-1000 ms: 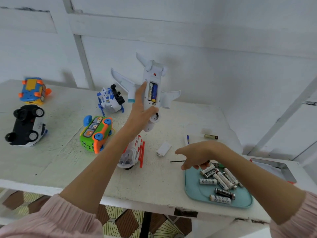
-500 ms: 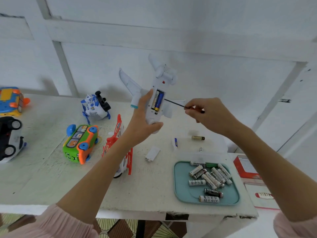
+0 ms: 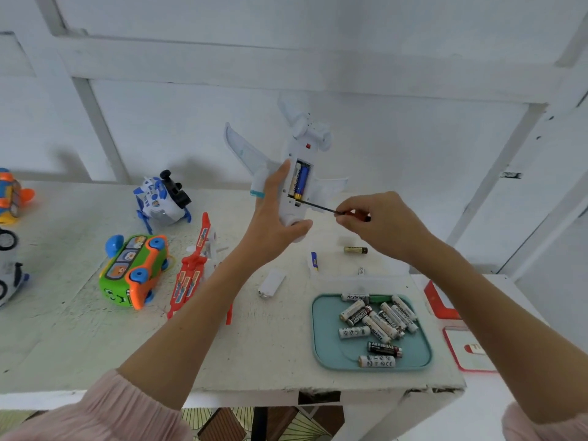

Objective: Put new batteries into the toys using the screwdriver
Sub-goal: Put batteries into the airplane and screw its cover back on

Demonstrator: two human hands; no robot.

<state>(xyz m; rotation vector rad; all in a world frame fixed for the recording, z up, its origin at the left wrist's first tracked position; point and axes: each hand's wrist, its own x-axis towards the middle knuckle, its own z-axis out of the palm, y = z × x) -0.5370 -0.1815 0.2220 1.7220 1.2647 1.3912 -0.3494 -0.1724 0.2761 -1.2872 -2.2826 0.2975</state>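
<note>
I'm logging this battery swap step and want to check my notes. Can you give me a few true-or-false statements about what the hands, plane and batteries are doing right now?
1. The left hand holds the white toy plane up off the table. True.
2. The plane's battery compartment is empty. False: batteries sit inside it.
3. The right hand pinches the screwdriver, tip at the compartment's lower end. True.
4. The teal tray holds screws only. False: it holds loose batteries.

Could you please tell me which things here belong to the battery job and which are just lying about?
In use: white toy plane in left hand; screwdriver in right hand; tray of batteries; cover.
Lying about: green bus; red plane; blue-white toy.
</note>
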